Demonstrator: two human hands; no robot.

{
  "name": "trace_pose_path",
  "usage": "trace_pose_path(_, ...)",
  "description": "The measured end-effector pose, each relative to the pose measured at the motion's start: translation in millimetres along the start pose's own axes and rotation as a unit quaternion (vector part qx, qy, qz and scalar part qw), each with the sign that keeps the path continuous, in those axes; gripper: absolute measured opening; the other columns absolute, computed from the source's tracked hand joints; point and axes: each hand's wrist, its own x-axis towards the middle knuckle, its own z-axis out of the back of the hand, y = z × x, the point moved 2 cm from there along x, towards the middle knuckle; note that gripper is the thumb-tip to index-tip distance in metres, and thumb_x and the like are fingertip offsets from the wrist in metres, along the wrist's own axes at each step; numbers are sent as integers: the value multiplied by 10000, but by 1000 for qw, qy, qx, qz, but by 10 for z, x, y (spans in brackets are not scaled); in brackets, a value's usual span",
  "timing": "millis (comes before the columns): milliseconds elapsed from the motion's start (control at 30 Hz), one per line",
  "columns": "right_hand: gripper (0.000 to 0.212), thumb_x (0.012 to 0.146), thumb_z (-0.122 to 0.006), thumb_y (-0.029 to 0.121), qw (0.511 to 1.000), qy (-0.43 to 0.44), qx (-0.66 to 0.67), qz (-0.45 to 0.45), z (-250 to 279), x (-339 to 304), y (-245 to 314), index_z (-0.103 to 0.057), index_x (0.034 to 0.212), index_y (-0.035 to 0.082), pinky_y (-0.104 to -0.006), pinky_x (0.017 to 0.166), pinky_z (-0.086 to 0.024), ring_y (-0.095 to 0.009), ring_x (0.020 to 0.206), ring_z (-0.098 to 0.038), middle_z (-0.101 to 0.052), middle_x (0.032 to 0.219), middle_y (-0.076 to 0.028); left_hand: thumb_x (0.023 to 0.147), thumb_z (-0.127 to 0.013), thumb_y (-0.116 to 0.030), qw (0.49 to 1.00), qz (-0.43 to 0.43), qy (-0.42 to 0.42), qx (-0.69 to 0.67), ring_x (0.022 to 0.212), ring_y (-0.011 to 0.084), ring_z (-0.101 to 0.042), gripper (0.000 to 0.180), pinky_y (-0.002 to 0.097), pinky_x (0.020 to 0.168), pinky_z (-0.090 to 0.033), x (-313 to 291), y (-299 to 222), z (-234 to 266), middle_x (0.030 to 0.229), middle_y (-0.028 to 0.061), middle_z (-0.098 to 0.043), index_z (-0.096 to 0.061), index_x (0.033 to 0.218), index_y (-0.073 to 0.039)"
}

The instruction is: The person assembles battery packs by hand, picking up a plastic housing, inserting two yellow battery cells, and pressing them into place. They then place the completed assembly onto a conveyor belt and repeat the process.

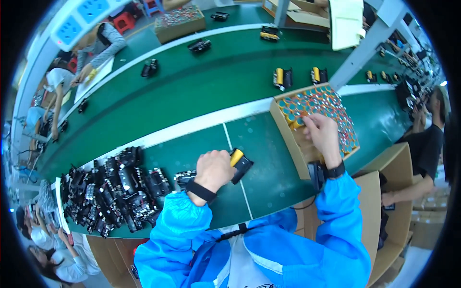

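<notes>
My left hand is closed on a black plastic housing lying on the green bench. A yellow cylindrical battery cell sits in that housing, partly hidden by my fingers. Over an open cardboard box on the right, my right hand pinches a yellow battery cell at the edge of the packed rows. Many cells with teal and orange ends stand upright in the box. Another black housing lies partly under my left wrist.
A heap of black housings covers the bench's left end. Beyond a pale rail, the green conveyor carries spaced housings, some with yellow cells. A metal post rises behind the box. Cardboard cartons stand at right; other people work around.
</notes>
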Motion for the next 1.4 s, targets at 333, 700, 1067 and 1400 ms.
trace_pose_path(333, 153, 1007, -551, 164, 920, -265, 31, 286, 368, -496, 337, -636, 1004, 36, -239, 627, -492, -109, 698, -618, -661, 793, -17, 727, -780, -467, 996, 32, -45, -63, 872, 346, -694, 550, 412, 812, -535, 1228, 1018, 720, 918, 215, -715, -735, 1005, 5)
trace_pose_path(700, 217, 1060, -417, 305, 817, -69, 571, 45, 144, -1254, 240, -433, 948, 120, -234, 423, -348, -88, 499, -360, -322, 611, 40, 751, -758, -425, 996, 3, -52, -78, 1059, 365, -651, 560, 395, 934, -511, 2831, 1452, 1366, 1121, 199, -691, -690, 1162, -52)
trace_pose_path(1067, 211, 1017, -481, 235, 827, -27, 555, -87, -285, -1496, 89, -503, 908, 57, -310, 514, -427, -173, 597, -450, -412, 692, -29, 844, -606, -203, 957, 10, -285, 45, 1001, 299, -666, 248, 477, 824, -522, 3915, 1176, 1168, 1021, 94, -705, -727, 1060, -179)
trace_pose_path(1400, 123, 1014, -482, 122, 852, 89, 516, -26, -400, -1187, -19, -559, 996, 26, -315, 546, -470, -231, 614, -582, -556, 665, -106, 768, -643, -175, 929, -295, -210, 72, 862, 320, -669, 153, 479, 769, -525, 2391, 882, 1441, 885, 81, -709, -740, 885, -162)
